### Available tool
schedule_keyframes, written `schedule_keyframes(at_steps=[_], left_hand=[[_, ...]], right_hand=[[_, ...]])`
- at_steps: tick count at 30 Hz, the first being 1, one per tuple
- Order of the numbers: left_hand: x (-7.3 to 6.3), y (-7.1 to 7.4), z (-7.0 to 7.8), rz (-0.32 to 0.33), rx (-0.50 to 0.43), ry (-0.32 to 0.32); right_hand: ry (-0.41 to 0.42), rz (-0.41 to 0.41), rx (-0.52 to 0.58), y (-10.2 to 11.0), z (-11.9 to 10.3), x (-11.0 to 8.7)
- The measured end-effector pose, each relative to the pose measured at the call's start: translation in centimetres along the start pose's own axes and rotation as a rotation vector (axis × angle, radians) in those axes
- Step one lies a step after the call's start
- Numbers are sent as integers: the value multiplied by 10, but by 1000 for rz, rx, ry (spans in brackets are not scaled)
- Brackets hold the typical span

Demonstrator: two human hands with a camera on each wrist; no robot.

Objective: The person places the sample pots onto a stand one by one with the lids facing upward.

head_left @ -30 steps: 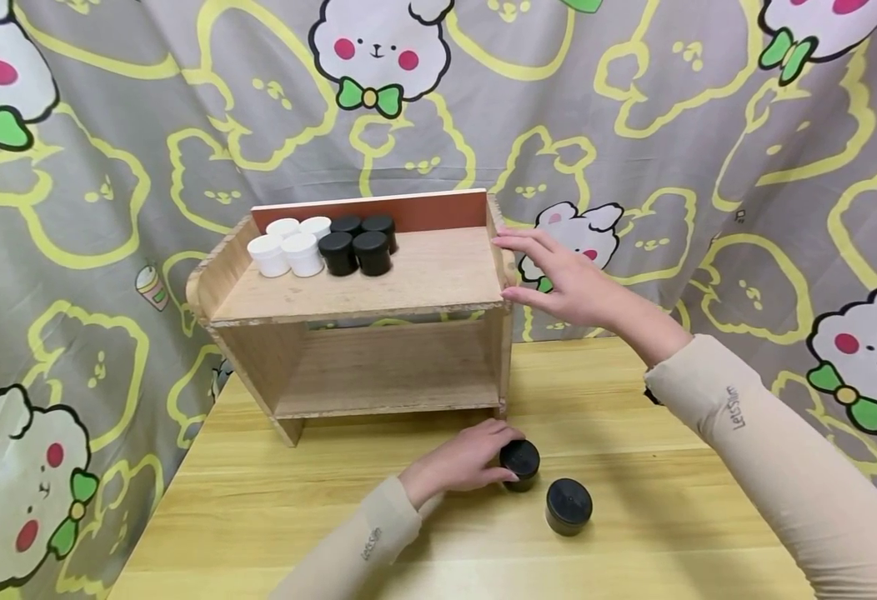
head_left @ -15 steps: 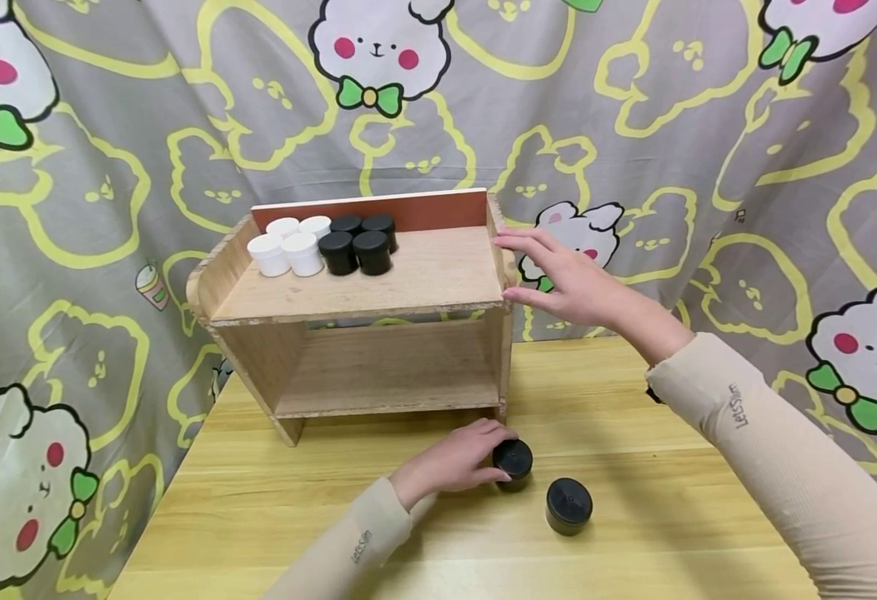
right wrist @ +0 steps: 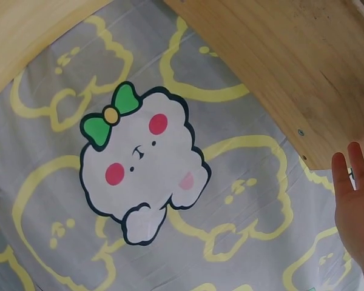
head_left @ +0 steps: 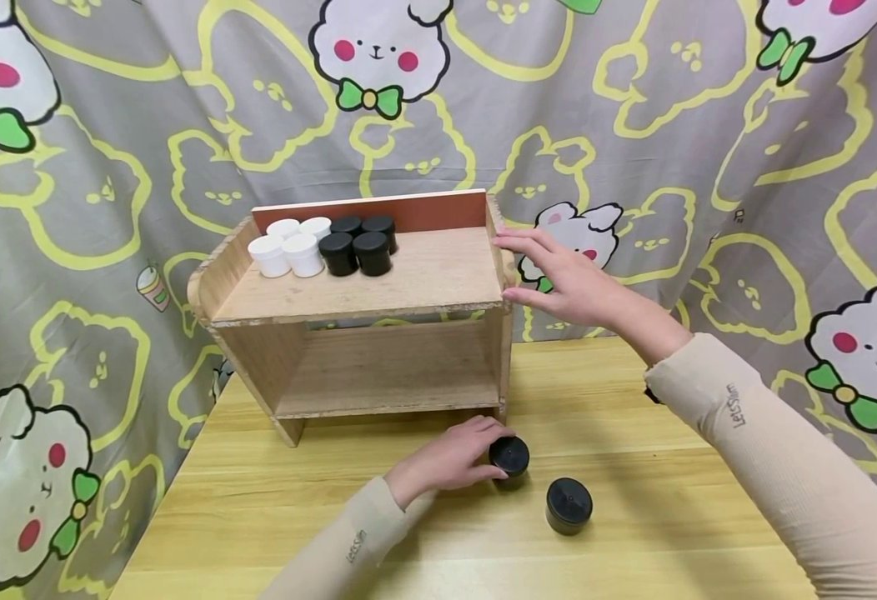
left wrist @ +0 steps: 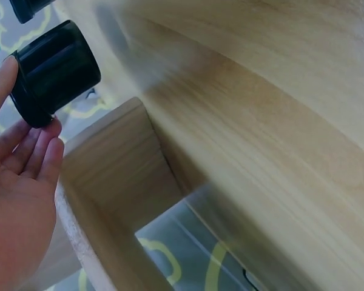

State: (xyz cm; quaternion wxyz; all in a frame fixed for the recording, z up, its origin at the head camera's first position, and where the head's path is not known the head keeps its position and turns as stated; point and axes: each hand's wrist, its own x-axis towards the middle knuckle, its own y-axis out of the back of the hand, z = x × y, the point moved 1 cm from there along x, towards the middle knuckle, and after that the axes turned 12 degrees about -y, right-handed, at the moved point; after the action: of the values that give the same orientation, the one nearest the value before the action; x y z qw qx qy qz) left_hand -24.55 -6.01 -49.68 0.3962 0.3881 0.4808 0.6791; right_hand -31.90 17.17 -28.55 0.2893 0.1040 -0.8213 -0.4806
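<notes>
Thumb and fingertips of my left hand pinch a small black lidded jar in front of the shelf's right leg. In the left wrist view, the thumb and fingers hold this black jar by its wider lid end. A second black jar stands on the table just right of it. My right hand rests with extended fingers against the right side panel of the small wooden shelf. In the right wrist view, the fingers of my right hand reach the panel's edge.
On the shelf's upper board, towards its left end, several white jars stand beside several black jars. The shelf sits at the back of a wood-grain table. A patterned grey curtain hangs close behind.
My left hand has shifted a little to the left with the pinched black jar. The other black jar and my right hand have stayed in place.
</notes>
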Motion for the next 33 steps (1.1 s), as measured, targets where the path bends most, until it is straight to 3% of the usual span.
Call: schedule_keyframes(at_steps=[7, 17, 33], left_hand=[[-5, 9, 2, 6, 2, 7], [-17, 35, 8, 28, -18, 26], [-41, 95, 8, 160, 25, 4]], right_hand=[[-5, -3, 0, -1, 1, 1], [-13, -14, -4, 0, -1, 0], [7, 4, 29, -1, -1, -1]])
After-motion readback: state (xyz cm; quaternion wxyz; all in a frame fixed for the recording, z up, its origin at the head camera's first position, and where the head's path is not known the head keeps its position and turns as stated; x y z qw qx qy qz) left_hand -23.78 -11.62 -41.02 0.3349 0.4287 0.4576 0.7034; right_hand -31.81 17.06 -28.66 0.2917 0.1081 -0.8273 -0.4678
